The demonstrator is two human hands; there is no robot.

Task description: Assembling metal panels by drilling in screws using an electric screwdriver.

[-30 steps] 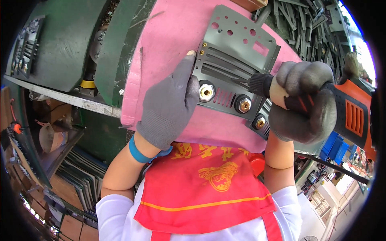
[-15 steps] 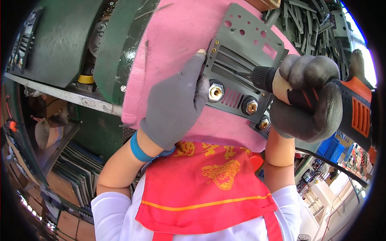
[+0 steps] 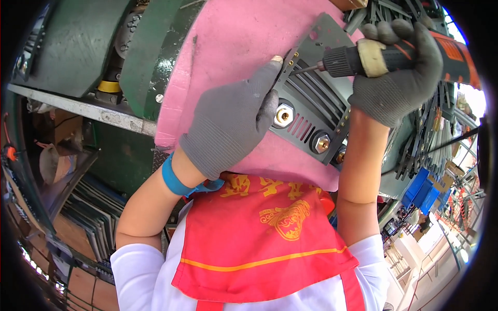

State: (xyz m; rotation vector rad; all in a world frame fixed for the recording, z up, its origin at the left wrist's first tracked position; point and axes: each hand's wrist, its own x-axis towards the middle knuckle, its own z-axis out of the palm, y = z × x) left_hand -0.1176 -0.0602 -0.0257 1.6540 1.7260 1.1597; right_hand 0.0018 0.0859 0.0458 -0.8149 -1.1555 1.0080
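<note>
A dark grey metal panel [image 3: 296, 103] with slots and round holes lies tilted on pink padding. My left hand [image 3: 228, 122], in a grey knit glove with the thumb tip bare, grips the panel's left edge. The gloved right hand [image 3: 399, 88] is wrapped around a black and orange power screwdriver [image 3: 340, 62]. Its thin bit [image 3: 306, 69] points left, with the tip at the panel's left edge near small brass-coloured screws [image 3: 291, 62]. Whether the tip sits in a screw, I cannot tell. Hex-shaped brass fittings [image 3: 284, 115] stand along the panel's near side.
The pink padding [image 3: 233, 41] covers the bench under the panel. Dark metal strips [image 3: 386, 15] are piled at the far right. To the left are green machine plates [image 3: 67, 52] and a metal rail [image 3: 78, 109]. Blue bins [image 3: 421, 191] stand at the right.
My right hand has moved away from me with the screwdriver, whose bit now reaches the panel's left edge. The panel has turned clockwise and shifted slightly right, with my left hand still on it.
</note>
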